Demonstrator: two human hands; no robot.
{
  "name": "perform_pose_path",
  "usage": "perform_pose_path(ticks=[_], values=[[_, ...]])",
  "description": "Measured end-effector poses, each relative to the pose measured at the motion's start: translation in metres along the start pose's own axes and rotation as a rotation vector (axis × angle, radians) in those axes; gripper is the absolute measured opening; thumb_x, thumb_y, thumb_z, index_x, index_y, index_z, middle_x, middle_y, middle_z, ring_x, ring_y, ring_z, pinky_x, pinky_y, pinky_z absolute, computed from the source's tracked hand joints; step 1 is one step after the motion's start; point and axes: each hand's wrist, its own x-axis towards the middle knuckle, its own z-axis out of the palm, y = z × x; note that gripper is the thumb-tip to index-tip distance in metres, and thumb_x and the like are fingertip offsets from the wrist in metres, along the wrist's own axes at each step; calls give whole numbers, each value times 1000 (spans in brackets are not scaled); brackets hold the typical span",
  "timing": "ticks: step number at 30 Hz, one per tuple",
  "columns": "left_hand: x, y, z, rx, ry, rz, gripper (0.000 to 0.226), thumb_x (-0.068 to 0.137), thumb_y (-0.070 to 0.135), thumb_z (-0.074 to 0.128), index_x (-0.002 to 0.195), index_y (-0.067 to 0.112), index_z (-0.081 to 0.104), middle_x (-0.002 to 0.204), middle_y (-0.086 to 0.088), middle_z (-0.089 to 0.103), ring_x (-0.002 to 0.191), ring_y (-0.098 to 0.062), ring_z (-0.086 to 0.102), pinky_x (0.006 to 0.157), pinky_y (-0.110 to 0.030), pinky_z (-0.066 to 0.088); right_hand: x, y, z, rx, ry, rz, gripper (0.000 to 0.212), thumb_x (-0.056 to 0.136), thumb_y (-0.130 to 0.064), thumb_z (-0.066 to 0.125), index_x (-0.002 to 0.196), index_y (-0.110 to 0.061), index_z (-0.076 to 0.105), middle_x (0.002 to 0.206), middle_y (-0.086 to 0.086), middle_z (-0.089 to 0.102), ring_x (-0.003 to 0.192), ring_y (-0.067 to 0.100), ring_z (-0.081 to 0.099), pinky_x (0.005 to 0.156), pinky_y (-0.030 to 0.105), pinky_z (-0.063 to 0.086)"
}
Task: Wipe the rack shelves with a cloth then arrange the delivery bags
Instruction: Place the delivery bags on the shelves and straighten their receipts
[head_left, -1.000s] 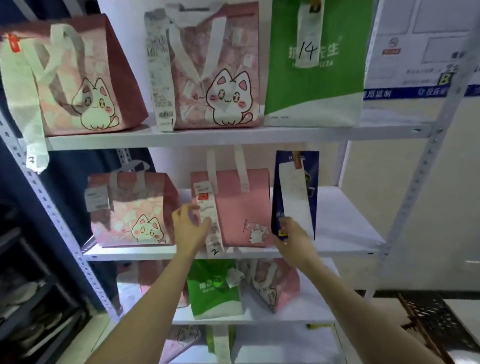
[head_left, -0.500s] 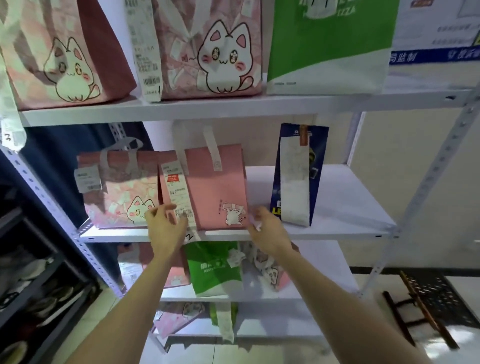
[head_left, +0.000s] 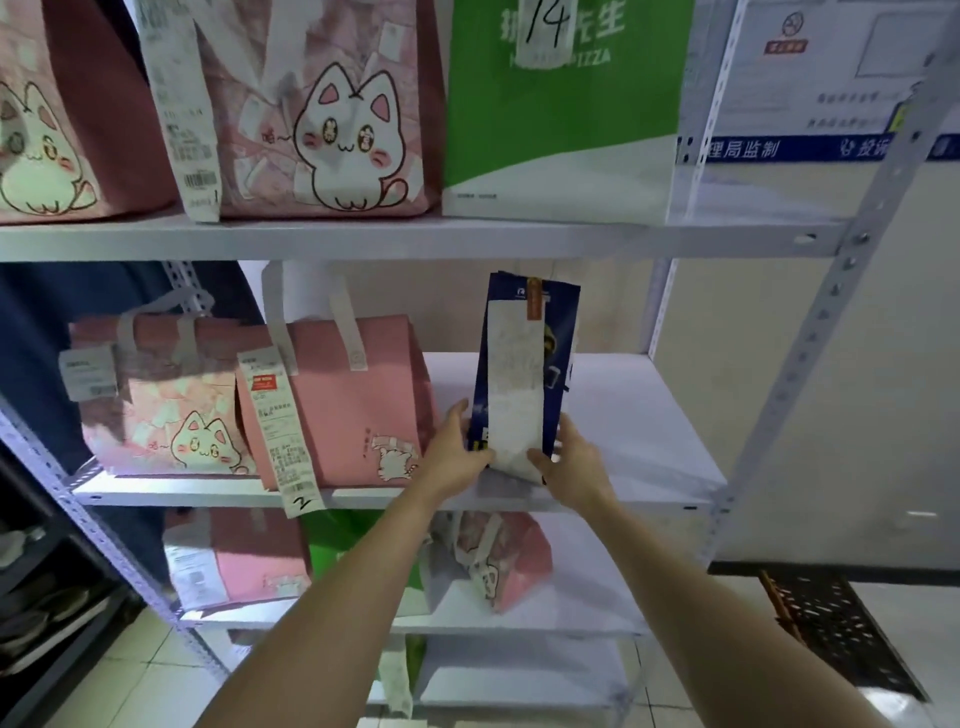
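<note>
A tall dark blue paper bag (head_left: 558, 364) with a long white receipt stands upright on the middle shelf (head_left: 639, 415) of the white rack. My left hand (head_left: 454, 452) presses its lower left side and my right hand (head_left: 571, 462) holds its lower right side, thumb on the receipt. Left of it a plain pink bag (head_left: 358, 400) with a receipt marked 2 stands against a pink cat-print bag (head_left: 156, 405). No cloth is visible.
The top shelf holds two pink cat bags (head_left: 322, 114) and a green pizza bag (head_left: 561, 104) marked 14. The lower shelf carries pink bags (head_left: 244, 561) and a green one behind my arm. A perforated upright (head_left: 831, 312) frames the right side. A dark rack stands at left.
Both hands left the plain pink bag, now pushed against the cat-print bag, and moved right to clasp the bottom of the blue bag. The camera shifted closer.
</note>
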Motion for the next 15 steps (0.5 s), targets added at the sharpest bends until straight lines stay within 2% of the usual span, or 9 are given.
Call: perform_pose_path(ticks=[2,4,6,8,10,12,13,15], values=[[-10,-13,2,18,78,13,86,91,18,82,161,29,35,147,7,60,135,-21,60,111,-37,48,-4,-2,10,15,-63,-46,63,98,-17,68,153,-28,39,135,2,67,120,28,66,98,50,57],[-27,-28,0,-1,172,18,78,90,19,81,154,39,41,133,19,63,127,-15,63,109,-43,53,-8,-10,23,10,-99,-92,62,96,-16,68,151,-25,41,134,3,67,119,29,65,98,49,56],[-43,-35,-5,10,230,38,73,90,20,81,139,58,42,119,34,60,119,-10,64,102,-38,56,-9,-19,32,11,-129,-127,59,94,-17,70,148,-20,43,134,5,66,120,31,63,98,48,55],[-54,-34,-10,61,227,58,74,91,20,78,133,66,38,113,42,58,113,-6,65,97,-34,57,-9,-25,35,12,-159,-131,59,94,-21,72,145,-19,44,135,5,65,123,31,62,100,48,53],[-58,-26,-14,118,210,80,70,94,20,75,138,60,40,122,34,61,117,-9,66,102,-38,58,-8,-25,32,6,-189,-114,62,93,-24,74,146,-19,43,137,5,64,125,31,60,102,49,53],[-56,-15,-15,150,231,77,65,96,18,73,149,40,44,136,16,64,125,-14,64,109,-42,55,-9,-24,24,-45,-217,-107,66,93,-28,74,149,-19,40,142,5,61,129,30,58,106,49,51],[-55,-10,-15,160,257,70,67,96,14,72,154,33,44,140,12,63,126,-16,63,110,-42,55,-12,-24,16,-76,-205,-99,67,93,-30,73,151,-19,40,143,4,60,130,29,58,106,47,51],[-56,2,-16,164,332,67,66,97,10,69,156,25,45,136,10,61,124,-18,63,108,-38,55,-21,-32,-7,-121,-75,-130,58,94,-37,67,147,-22,49,136,-2,64,123,22,62,102,42,54]])
